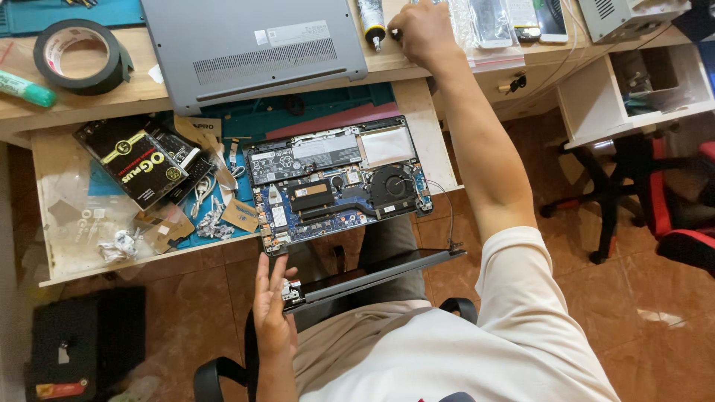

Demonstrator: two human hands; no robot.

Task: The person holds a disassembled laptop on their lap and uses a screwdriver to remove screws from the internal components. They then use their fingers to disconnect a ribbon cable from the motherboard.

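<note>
An opened laptop base [339, 186] with its blue circuit board, fan and battery exposed lies on a pull-out shelf [52, 246]. Its screen lid [372, 277] hangs down over my lap. My left hand [271, 309] rests flat against the lid's left hinge corner, fingers spread. My right hand [422, 31] reaches up to the desk top, fingers curled around a small dark item beside a glue tube [372, 19]; what it grips is mostly hidden. The grey bottom cover [249, 46] lies upside down on the desk.
A black tape roll [80, 56] and a green marker [26, 89] sit at the desk's left. A black box [135, 160], loose screws and paper scraps litter the shelf. Clear bags with phones [514, 21] lie right. A black-and-red chair [655, 201] stands at right.
</note>
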